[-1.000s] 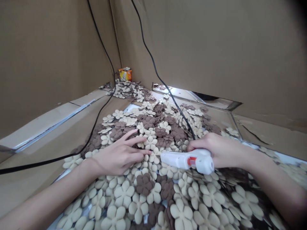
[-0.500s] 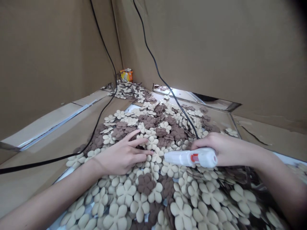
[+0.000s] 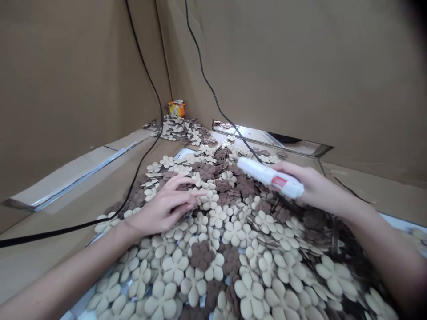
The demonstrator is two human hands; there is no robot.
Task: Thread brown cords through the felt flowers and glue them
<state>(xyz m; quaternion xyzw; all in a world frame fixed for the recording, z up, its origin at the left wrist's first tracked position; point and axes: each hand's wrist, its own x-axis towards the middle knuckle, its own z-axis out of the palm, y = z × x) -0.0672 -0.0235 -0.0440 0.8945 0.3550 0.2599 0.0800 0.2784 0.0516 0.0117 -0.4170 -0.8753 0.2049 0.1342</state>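
Five-petalled cream flower pieces (image 3: 175, 266) and brown flower pieces (image 3: 202, 255) lie in a wide heap before me. My left hand (image 3: 168, 205) is over the left side of the heap, fingers stretched out and slightly apart. Its fingertips reach a cream flower (image 3: 210, 200) near the middle; whether they press on it I cannot tell. In my right hand (image 3: 302, 180) is a white glue gun (image 3: 267, 175) with a red part. Its nozzle end points left and away from me, raised above the flowers. The fingers around its handle are partly hidden.
Cardboard walls (image 3: 283, 66) rise at the back and left. One black cord (image 3: 213, 89) hangs down to the glue gun; another black cord (image 3: 147, 151) crosses the left side. An orange and yellow box (image 3: 176, 109) stands in the far corner beside more flowers. A cut-out slot (image 3: 267, 138) opens at the back.
The glue gun has lifted up and away from the cream flower by my left fingertips, tilting as it moved. My left hand has drawn back slightly left, its fingers closer together.
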